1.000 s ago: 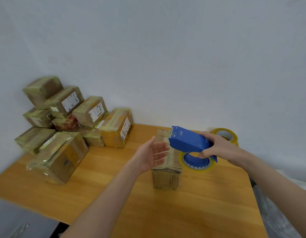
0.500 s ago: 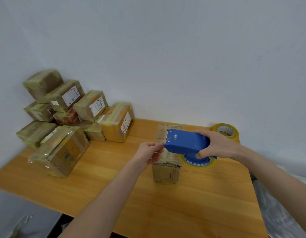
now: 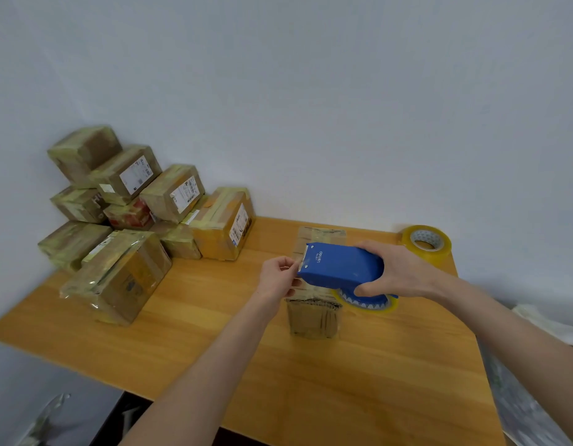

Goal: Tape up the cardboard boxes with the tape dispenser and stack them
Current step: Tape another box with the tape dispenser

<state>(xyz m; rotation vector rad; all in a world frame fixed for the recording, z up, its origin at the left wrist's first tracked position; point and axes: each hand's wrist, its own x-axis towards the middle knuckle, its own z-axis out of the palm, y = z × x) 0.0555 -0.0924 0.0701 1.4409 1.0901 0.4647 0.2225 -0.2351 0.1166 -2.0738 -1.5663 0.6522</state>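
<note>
Your right hand (image 3: 398, 272) wrapped round the tape dispenser (image 3: 340, 265) just above the cardboard box (image 3: 314, 317) on the table (image 3: 214, 333), your left hand (image 3: 277, 278) pinches the tape end (image 3: 297, 263) at the blade — draw it straight, anchor past the seam, press down.

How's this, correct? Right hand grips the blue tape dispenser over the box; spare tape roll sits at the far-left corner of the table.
No: the head view shows the spare tape roll at the far-right corner of the table. The rest holds: right hand grips the blue tape dispenser over the box.
</note>
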